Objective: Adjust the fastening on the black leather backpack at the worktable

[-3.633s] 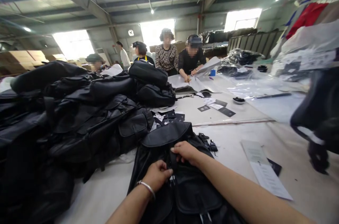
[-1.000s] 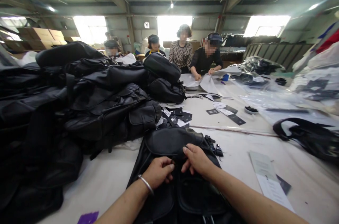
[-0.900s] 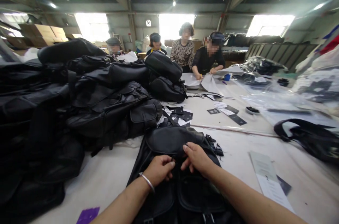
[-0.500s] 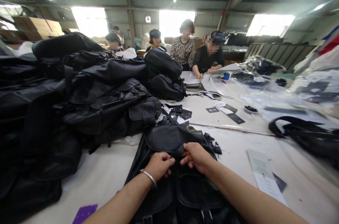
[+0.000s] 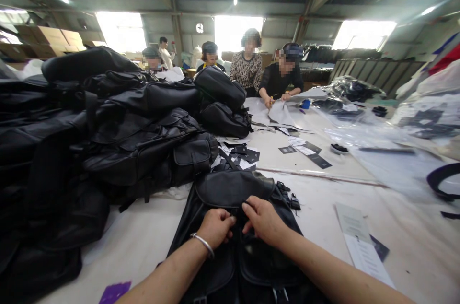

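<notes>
**Left hand [image 5: 217, 228] and right hand [image 5: 265, 221] at the flap [image 5: 233, 188] of a black backpack [image 5: 236, 261]**

The black backpack lies directly beneath both hands on a pale table [image 5: 319, 217]; a front pocket [image 5: 272, 268] sits nearer than the hands, between the forearms; a purple piece [image 5: 115, 293] lies left of the left forearm.

The left hand, a silver bangle [image 5: 203, 245] at its wrist, pinches a small dark part of the black backpack near the flap's lower edge, thumb against forefinger; the right hand is just beside it, fingers bent, fingertips at that same edge; whether it grips anything cannot be told; the two hands are slightly apart.

Right of the right hand, a pale printed card [image 5: 359, 234] partly covers a black tag [image 5: 380, 248]; just beyond that hand, black buckles [image 5: 290, 196] lie beside the backpack; left of the left hand rises a heap of black bags [image 5: 143, 150].

Beyond the hands, black and white tags [image 5: 247, 155] lie at the heap's foot; farther right, a curved black strap [image 5: 435, 181] stands at the edge of view; clear plastic [image 5: 377, 124] lies beyond.

Well past the hands, a co-worker in black [image 5: 282, 79] handles a pale sheet [image 5: 282, 114]; beside stands a person in a patterned top [image 5: 247, 73]; bright windows [image 5: 121, 31] are behind.
</notes>
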`<state>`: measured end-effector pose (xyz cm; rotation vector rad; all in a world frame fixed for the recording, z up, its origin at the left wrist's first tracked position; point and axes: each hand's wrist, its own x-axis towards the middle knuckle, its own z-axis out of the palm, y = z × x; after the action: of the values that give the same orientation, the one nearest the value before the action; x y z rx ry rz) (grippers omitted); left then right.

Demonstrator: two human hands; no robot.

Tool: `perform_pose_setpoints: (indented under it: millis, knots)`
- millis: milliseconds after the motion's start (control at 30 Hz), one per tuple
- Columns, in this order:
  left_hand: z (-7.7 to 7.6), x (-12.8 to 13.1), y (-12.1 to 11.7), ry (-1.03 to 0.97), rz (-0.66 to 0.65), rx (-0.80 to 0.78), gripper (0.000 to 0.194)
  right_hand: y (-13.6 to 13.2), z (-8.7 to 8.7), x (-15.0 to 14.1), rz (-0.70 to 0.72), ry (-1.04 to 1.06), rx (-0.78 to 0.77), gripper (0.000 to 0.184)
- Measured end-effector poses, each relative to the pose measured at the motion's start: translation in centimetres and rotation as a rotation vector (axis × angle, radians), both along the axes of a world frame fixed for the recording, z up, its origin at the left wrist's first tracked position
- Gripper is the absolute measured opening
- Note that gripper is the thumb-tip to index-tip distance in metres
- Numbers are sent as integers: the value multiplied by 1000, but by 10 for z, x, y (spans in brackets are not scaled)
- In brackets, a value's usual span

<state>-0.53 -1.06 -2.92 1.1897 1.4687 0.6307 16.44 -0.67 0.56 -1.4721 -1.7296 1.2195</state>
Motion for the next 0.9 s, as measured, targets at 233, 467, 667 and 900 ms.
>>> perform_pose_setpoints:
  millis: [233,467,667,900]
  knots:
    - [2,-12,0,-166,-100,-53,9,-42,17,19,670,-529,474,21]
    - [4,-21,2,-242,-176,-68,33,-12,12,22,143,-207,53,30]
    - [9,-25,1,-235,-197,-77,47,-7,6,-3,118,-99,-389,30]
    - [12,-21,-1,-262,-245,-56,50,1,12,-1,66,88,-474,22]
